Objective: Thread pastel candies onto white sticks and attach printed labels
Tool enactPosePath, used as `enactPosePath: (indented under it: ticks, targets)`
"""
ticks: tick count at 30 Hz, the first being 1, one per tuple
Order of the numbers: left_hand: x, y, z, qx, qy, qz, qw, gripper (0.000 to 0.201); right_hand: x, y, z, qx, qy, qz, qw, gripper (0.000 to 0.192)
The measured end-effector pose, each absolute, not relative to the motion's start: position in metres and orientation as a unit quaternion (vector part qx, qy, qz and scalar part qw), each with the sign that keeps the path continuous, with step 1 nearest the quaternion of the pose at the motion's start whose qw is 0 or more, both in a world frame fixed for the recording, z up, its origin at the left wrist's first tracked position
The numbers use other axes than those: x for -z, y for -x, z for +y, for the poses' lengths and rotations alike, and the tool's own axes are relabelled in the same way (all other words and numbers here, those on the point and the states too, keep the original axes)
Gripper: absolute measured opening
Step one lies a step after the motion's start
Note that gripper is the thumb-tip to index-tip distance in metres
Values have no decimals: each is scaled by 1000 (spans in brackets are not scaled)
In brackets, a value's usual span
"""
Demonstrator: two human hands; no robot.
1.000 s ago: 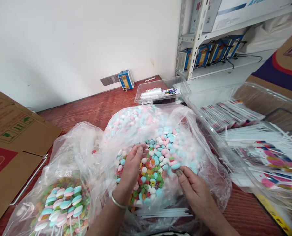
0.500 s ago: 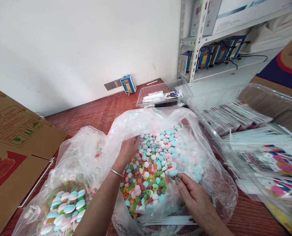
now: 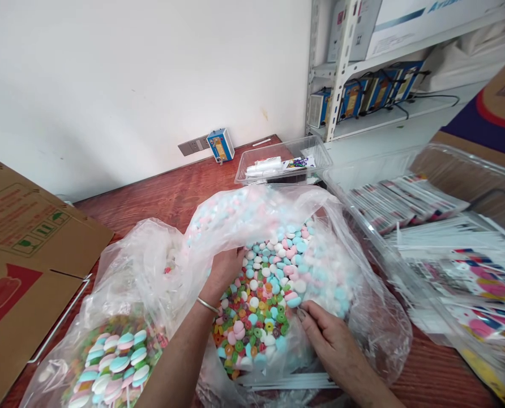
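Observation:
A clear plastic bag (image 3: pixel 375 334) lies spread in front of me, holding pastel blue, pink and white candies (image 3: pixel 273 249) and colourful ring gummies (image 3: pixel 252 317). My left hand (image 3: pixel 227 271) reaches in at the bag's left side, partly under the plastic flap. Its fingertips are among the pastel candies and mostly hidden. In the lower right of the bag, my right hand (image 3: pixel 326 334) is closed in a pinch on a candy skewer (image 3: pixel 294 300). Pink, blue and green pieces show on it above my fingers; its stick is hidden by the hand.
Finished-looking candy skewers (image 3: pixel 116 362) lie on a second bag at lower left, beside a cardboard box (image 3: pixel 27 255). White sticks (image 3: pixel 286 381) lie at the front. A clear bin (image 3: pixel 363 249) with printed packets stands right. A shallow clear tray (image 3: pixel 242 177) sits behind.
My left hand has shifted slightly down and right, further under the plastic flap. The skewer in my right hand has moved slightly left and down.

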State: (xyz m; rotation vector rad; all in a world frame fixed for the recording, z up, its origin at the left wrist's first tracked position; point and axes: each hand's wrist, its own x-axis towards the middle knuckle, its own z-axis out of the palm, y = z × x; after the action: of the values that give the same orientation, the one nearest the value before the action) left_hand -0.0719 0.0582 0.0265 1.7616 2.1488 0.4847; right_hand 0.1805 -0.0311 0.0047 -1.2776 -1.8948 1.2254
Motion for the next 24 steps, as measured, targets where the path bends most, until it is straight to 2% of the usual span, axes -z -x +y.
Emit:
enactPosePath:
  ticks: [4, 10, 17, 24]
  targets:
    - [-39, 71, 45, -210, -606, 724, 253, 29, -3, -179, -31, -455, 471, -705, 273, 28]
    - [-42, 57, 21, -387, -458, 568, 564, 29, 0, -178, -32, -466, 471, -680, 313, 28]
    - [-42, 27, -9, -346, -423, 521, 656, 31, 6, -171, -25, -582, 465, -509, 431, 26]
    - [-38, 6, -27, -337, -410, 499, 685, 38, 11, -165, -20, -567, 474, -487, 465, 27]
